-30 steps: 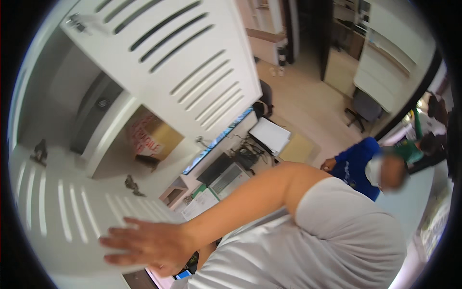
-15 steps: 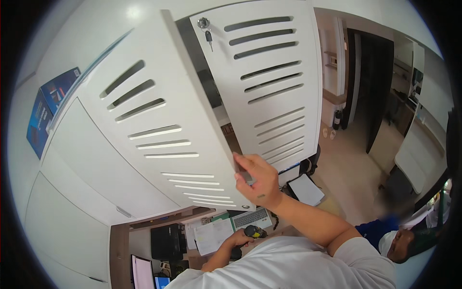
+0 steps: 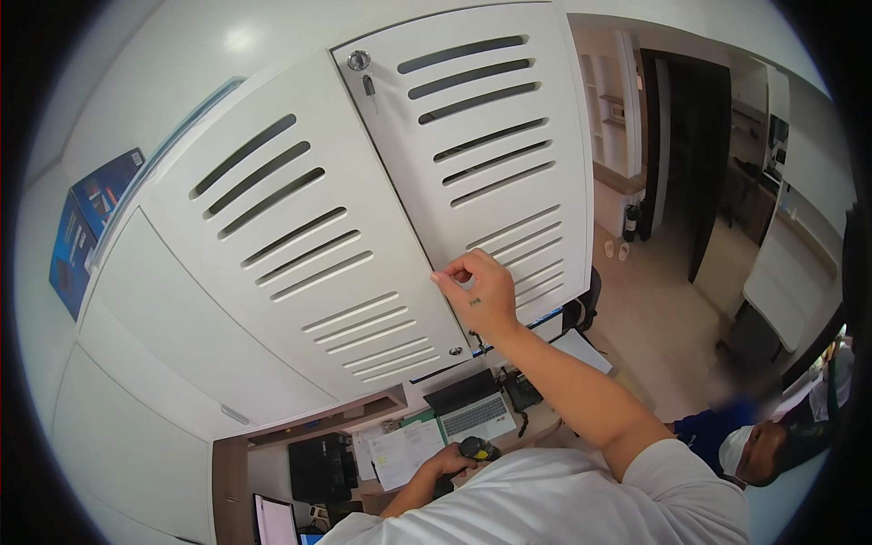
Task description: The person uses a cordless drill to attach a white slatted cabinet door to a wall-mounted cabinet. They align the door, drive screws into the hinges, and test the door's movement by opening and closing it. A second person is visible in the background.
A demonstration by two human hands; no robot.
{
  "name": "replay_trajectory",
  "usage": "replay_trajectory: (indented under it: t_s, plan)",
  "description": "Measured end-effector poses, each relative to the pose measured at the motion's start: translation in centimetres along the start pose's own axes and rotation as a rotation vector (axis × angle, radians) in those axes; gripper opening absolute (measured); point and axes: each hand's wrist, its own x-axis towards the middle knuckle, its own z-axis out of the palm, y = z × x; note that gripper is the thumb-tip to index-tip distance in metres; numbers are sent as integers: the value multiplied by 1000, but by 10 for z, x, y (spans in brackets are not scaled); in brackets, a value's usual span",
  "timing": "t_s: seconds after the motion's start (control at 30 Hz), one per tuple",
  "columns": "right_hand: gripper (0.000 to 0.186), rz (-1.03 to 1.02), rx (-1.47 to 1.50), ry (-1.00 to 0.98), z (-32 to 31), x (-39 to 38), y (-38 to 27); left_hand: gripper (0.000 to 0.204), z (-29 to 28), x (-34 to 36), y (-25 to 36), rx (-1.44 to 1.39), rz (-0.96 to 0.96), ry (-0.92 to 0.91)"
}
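Observation:
Two white slatted cabinet doors fill the middle: the left door [image 3: 282, 327] lies nearly flush beside the right door [image 3: 509, 200], with a thin dark line between them. My right hand [image 3: 486, 295] is raised to this seam, fingers curled and fingertips touching the left door's edge. A lock with a hanging key [image 3: 369, 85] sits at the right door's upper left corner, and a small round lock [image 3: 456, 351] at the left door's lower corner. Lower down, my left hand [image 3: 447, 461] is closed round a black and yellow cordless drill [image 3: 477, 449], partly hidden by my shirt.
Below the doors, a desk holds papers [image 3: 409, 451], an open laptop [image 3: 477, 418] and a black printer [image 3: 318, 470]. A blue box [image 3: 100, 195] stands atop the cabinet. At the lower right is a masked person [image 3: 754, 452]; a dark doorway [image 3: 695, 163] stands farther back.
The left cabinet door has swung inward until almost flush with the right one, closing the gap. My right hand moved with its edge. The left hand still holds the drill.

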Motion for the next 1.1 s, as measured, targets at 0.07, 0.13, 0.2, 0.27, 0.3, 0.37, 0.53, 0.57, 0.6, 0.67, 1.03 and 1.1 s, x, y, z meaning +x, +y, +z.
replay_trajectory:
  t_s: [0.07, 0.13, 0.2, 0.27, 0.3, 0.37, 0.53, 0.57, 0.6, 0.67, 1.03, 1.1]
  plan:
    - [17, 4, -8, 7, 3, 2, 3, 29, 1, 1, 0, 16, 34, 33]
    - [18, 2, -16, 16, 6, 3, 4, 29, 2, 1, 0, 2, 26, 29]
    - [18, -16, -16, 36, 10, 4, 5, 29, 3, 1, 1, -41, -25, -14]
    - [18, -8, -43, 38, 13, 5, 5, 29, 3, 2, 1, -47, -36, -21]
    - [18, -24, -40, 43, 15, 6, 5, 30, 3, 2, 1, -36, -47, -24]
    - [17, -20, -97, 21, 15, 7, 5, 30, 4, 4, 0, -9, -59, -3]
    - [17, -37, -73, 23, 14, 5, -3, 31, 2, 7, -5, 0, -32, 19]
    - [16, -39, -48, 37, 12, 4, -5, 32, 1, 7, -5, -16, -11, 26]
    - [16, -37, -21, 50, 9, 2, -7, 32, 1, 6, -5, -34, 5, 33]
    - [15, -55, -17, 63, 0, 1, -9, 31, 0, 6, -4, -19, -2, 44]
    - [12, 56, -113, 115, -89, -39, 34, 35, -13, 17, -7, -8, -80, 84]
    - [13, 123, -99, 84, -101, -53, 42, 38, -13, 15, -4, 3, -85, 88]
